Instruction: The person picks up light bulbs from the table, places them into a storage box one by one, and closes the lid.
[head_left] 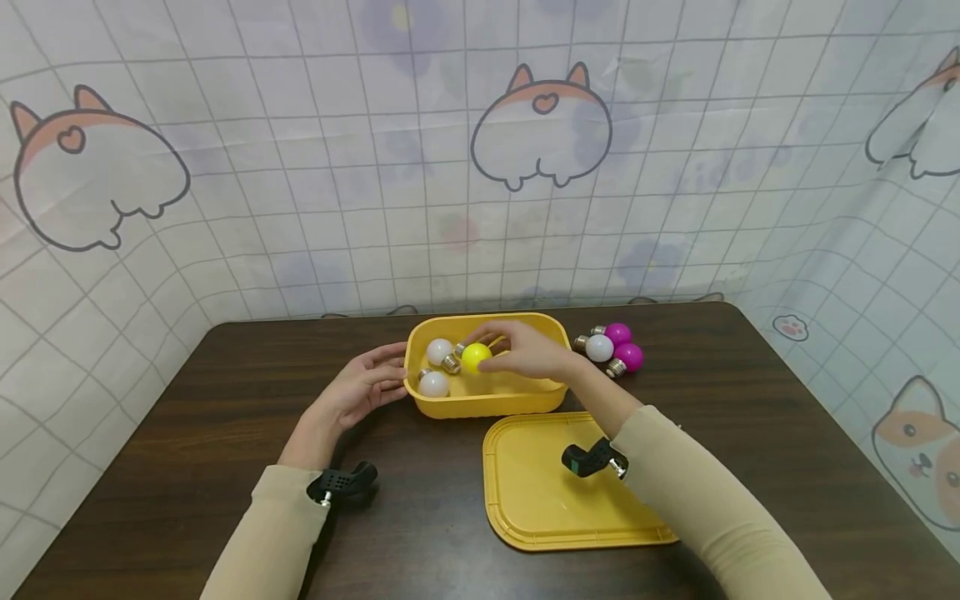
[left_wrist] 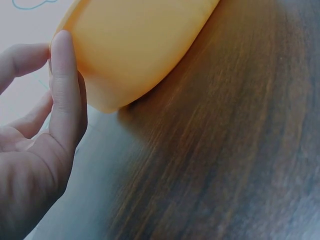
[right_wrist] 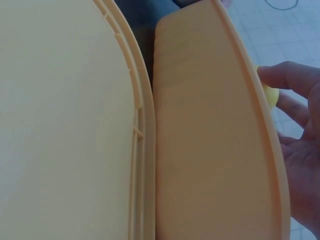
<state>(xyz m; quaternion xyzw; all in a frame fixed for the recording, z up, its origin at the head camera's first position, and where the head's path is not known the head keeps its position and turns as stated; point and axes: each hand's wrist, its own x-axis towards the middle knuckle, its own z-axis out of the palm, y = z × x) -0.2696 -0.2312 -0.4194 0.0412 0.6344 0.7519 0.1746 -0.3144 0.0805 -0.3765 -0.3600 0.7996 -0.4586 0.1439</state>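
Note:
My right hand pinches a yellow light bulb between thumb and fingers, over the inside of a yellow plastic box. In the right wrist view, the yellow bulb shows only in part behind the box rim, with the thumb on it. Inside the box, at its left end, lie white light bulbs, one toward the back and one toward the front. My left hand touches the box's left end with fairly straight fingers. Close up in the left wrist view, its fingertips rest against the box wall.
A yellow lid lies on the dark wooden table in front of the box, under my right forearm. Right of the box, a white bulb lies grouped with magenta bulbs. A patterned cloth backdrop stands behind the table.

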